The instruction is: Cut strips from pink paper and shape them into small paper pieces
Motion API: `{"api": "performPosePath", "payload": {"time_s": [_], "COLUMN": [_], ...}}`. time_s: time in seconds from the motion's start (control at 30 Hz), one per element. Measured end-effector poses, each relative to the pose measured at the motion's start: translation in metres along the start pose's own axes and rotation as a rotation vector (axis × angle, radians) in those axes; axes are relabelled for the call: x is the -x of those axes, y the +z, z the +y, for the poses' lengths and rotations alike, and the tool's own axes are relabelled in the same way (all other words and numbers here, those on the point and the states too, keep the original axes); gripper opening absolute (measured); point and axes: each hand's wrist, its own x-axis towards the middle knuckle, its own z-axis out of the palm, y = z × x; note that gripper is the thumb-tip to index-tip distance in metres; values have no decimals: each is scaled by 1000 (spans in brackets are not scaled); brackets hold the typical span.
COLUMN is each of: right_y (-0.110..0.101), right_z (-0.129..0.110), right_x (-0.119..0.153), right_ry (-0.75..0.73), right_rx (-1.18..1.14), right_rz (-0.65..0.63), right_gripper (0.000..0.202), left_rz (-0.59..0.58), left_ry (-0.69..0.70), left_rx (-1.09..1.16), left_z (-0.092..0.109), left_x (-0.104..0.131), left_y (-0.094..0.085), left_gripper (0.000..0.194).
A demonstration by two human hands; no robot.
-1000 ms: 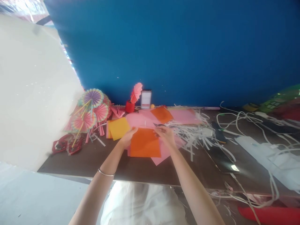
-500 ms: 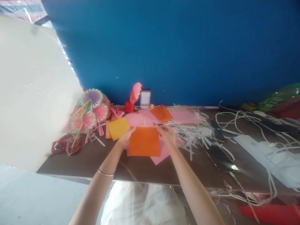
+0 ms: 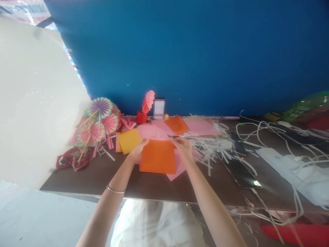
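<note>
A square sheet of orange paper [image 3: 157,156] lies before me, over pink paper [image 3: 177,169]. At its upper left edge my left hand [image 3: 138,150] is closed, thumb and fingers gripping the sheet. My right hand [image 3: 184,145] is closed around dark scissors [image 3: 172,136]; only their pointed blades show, directed left beside the sheet's upper right corner. The rest of the scissors is hidden in the hand. Yellow paper [image 3: 130,140] lies beyond my left hand, and another orange piece [image 3: 177,125] rests farther back.
Folded paper fans [image 3: 100,109] crowd the left, by a red packet [image 3: 73,159]. A phone [image 3: 159,109] stands against the blue wall near a red holder [image 3: 141,117]. White paper strips [image 3: 212,145], a dark phone [image 3: 243,173] and tangled white cables [image 3: 267,132] cover the right.
The orange sheet's lower edge has shifted slightly down and left. Both hands are almost where they were, with the scissors still in my right hand.
</note>
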Motion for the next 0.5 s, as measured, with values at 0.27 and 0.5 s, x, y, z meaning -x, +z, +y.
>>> {"api": "performPosePath", "payload": {"time_s": [0.27, 0.5], "right_y": [4, 8], "right_z": [5, -1], "right_x": [2, 6], "right_ry": [-69, -80], "right_rx": [-172, -41], "right_rz": [-9, -91], "right_gripper": [57, 52], "left_rz": [20, 119], "left_ry": [3, -37], "left_rx": [-39, -196], "left_z": [-3, -7], "left_x": [0, 1], "left_y": [7, 9], "left_gripper": [41, 42]}}
